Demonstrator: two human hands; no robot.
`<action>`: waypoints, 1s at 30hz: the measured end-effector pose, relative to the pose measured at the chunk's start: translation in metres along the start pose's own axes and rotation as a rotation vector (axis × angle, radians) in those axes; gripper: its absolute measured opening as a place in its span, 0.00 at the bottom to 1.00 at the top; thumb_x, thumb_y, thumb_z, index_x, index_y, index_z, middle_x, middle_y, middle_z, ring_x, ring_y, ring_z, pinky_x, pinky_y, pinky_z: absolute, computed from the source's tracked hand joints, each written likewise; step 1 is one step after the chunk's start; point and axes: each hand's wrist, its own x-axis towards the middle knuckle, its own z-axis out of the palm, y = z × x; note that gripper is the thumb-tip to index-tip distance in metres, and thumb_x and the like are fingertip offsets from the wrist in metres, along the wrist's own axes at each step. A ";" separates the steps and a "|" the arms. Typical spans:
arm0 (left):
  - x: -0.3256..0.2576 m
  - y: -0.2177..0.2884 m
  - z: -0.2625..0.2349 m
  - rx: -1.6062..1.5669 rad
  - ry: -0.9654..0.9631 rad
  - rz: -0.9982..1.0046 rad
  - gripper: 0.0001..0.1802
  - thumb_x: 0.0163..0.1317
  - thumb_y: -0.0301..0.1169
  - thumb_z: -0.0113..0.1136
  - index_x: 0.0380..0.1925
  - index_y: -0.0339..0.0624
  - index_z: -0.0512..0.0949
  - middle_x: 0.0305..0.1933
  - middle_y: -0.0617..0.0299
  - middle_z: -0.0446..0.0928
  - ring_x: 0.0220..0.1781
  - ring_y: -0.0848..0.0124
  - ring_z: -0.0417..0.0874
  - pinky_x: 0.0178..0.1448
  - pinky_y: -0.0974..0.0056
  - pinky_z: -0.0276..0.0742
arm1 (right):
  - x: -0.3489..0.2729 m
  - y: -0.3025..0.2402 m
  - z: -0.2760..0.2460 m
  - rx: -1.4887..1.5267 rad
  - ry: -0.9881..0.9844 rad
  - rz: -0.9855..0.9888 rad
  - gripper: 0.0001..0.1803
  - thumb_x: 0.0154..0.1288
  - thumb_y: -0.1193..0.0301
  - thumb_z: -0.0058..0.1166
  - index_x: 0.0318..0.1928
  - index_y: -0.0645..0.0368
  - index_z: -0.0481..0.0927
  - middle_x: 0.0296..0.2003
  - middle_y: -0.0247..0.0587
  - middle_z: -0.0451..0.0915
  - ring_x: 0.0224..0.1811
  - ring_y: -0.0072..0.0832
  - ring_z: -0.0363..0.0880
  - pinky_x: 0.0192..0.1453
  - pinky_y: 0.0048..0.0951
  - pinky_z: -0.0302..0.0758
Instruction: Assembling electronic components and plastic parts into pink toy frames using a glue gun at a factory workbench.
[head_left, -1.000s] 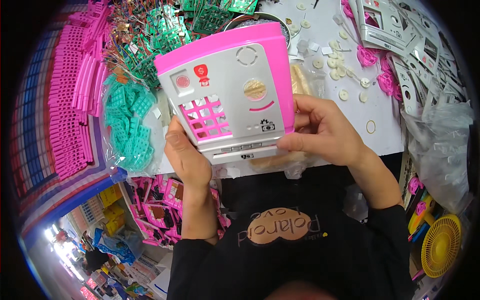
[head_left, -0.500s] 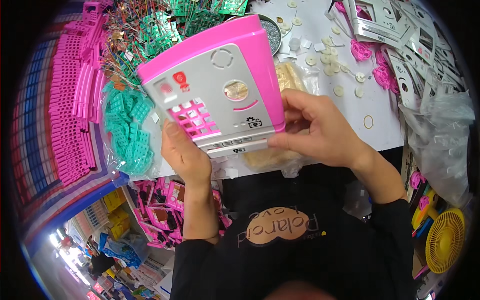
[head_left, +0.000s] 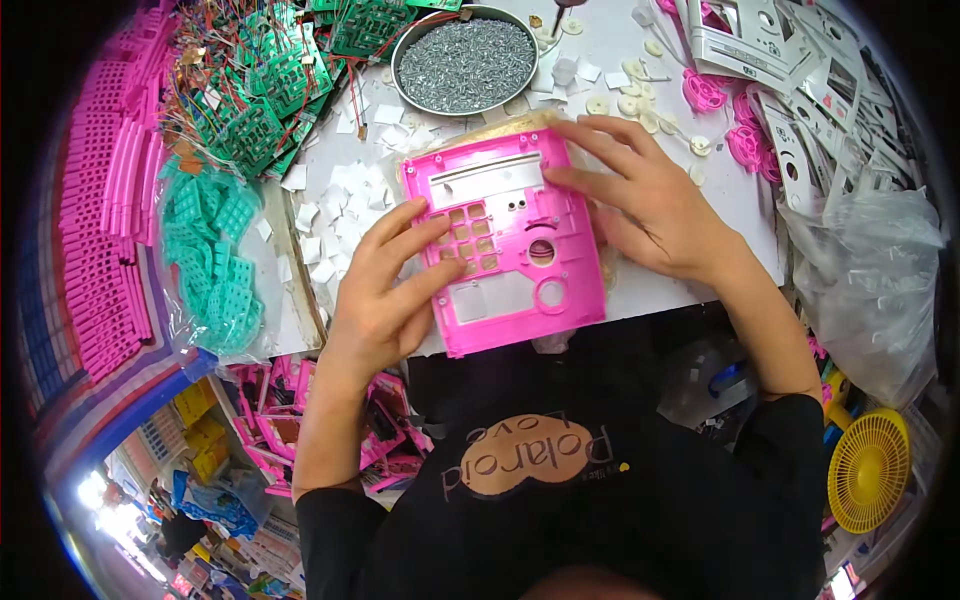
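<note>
A pink plastic casing lies face down, its inner side with keypad grid, round openings and screw posts showing. Beneath it, a yellowish pad in clear plastic shows at its top edge. My left hand grips the casing's left edge, fingertips over the keypad grid. My right hand holds the upper right edge, with two fingers on the top and the rest partly hidden beside the rim.
Behind the casing stands a round metal tray of small screws. Green circuit boards with wires and bagged teal keypads are at left. White discs, pink coils and grey faceplates lie right.
The casing has been turned over from its grey printed front to its pink inner side, and lowered onto the pad. Both hands have shifted to its side edges.
</note>
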 end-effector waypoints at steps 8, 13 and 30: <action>0.003 -0.005 0.000 -0.067 -0.075 -0.029 0.24 0.44 0.18 0.61 0.46 0.40 0.84 0.57 0.49 0.80 0.66 0.43 0.78 0.66 0.46 0.78 | 0.017 -0.012 0.001 -0.139 -0.036 0.056 0.38 0.56 0.50 0.69 0.65 0.53 0.77 0.69 0.53 0.70 0.69 0.55 0.68 0.70 0.48 0.72; 0.001 -0.002 0.005 -0.044 -0.034 -0.060 0.24 0.46 0.20 0.62 0.47 0.42 0.84 0.56 0.51 0.81 0.66 0.46 0.79 0.69 0.43 0.74 | 0.011 -0.028 -0.002 -0.312 -0.074 0.124 0.39 0.58 0.49 0.68 0.68 0.50 0.75 0.70 0.53 0.68 0.72 0.58 0.64 0.70 0.53 0.71; 0.036 0.025 0.022 0.034 -0.277 -0.043 0.31 0.57 0.36 0.70 0.61 0.42 0.78 0.64 0.55 0.78 0.71 0.57 0.75 0.75 0.40 0.64 | 0.039 0.031 -0.017 0.164 0.118 0.361 0.18 0.68 0.59 0.59 0.53 0.55 0.85 0.50 0.49 0.85 0.51 0.44 0.84 0.57 0.40 0.78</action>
